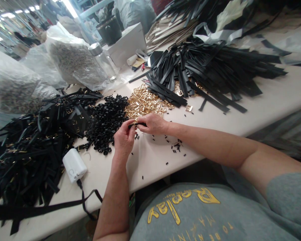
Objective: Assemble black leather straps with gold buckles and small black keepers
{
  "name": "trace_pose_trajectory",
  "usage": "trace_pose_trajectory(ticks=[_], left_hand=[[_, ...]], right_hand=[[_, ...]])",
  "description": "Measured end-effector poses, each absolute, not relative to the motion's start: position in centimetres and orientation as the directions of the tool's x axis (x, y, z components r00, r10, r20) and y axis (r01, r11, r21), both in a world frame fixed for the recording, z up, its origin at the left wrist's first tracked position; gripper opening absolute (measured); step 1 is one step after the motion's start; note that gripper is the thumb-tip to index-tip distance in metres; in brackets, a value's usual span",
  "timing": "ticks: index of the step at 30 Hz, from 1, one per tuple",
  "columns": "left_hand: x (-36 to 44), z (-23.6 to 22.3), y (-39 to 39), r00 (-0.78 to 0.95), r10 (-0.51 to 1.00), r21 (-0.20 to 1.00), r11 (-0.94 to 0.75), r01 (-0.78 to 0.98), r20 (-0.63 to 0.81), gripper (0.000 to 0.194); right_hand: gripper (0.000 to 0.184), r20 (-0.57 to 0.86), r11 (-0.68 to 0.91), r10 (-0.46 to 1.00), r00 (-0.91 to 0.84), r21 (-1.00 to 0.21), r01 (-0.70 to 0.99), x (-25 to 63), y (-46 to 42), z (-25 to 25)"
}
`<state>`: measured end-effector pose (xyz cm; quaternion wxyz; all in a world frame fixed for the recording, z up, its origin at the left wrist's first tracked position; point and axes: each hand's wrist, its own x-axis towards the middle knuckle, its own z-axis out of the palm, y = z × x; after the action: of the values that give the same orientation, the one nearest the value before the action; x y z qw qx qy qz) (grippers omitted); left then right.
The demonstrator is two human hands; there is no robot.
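Note:
My left hand and my right hand meet over the table, both pinching a short black strap between them. A bit of gold shows at the strap by my fingertips, probably a buckle, though the fingers cover most of it. Just behind my hands lies a heap of gold buckles. Left of that, close to my left hand, is a pile of small black loops. Small black bits are scattered on the table below my right wrist.
Black straps with buckles are heaped at the left; plain black strips lie at the back right. A white power bank with a cable sits at the front left. Behind stand a glass bottle and filled plastic bags.

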<state>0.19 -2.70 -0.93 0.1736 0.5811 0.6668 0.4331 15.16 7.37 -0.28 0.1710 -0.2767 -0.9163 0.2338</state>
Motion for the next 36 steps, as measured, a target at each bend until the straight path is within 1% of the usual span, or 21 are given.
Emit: trace_pose_trajectory(ticks=[10, 17, 25, 36], left_hand=[[0.25, -0.86, -2.64, -0.269, 0.925, 0.776, -0.041, 0.630, 0.268, 0.026], [0.25, -0.88, -2.75, -0.264, 0.923, 0.769, -0.051, 0.637, 0.281, 0.028], [0.16, -0.88, -2.72, -0.260, 0.928, 0.768, -0.042, 0.639, 0.268, 0.027], [0.25, -0.85, -2.70, -0.248, 0.925, 0.753, -0.058, 0.655, 0.287, 0.024]], right_hand=[[0.024, 0.167, 0.735, 0.579, -0.798, -0.531, 0.422, 15.19, 7.33, -0.05], [0.022, 0.151, 0.730, 0.586, -0.796, -0.525, 0.438, 15.20, 7.22, 0.18], [0.024, 0.150, 0.725, 0.589, -0.794, -0.533, 0.437, 15.19, 7.25, 0.16], [0.024, 0.182, 0.739, 0.579, -0.795, -0.529, 0.417, 15.12, 7.41, -0.46]])
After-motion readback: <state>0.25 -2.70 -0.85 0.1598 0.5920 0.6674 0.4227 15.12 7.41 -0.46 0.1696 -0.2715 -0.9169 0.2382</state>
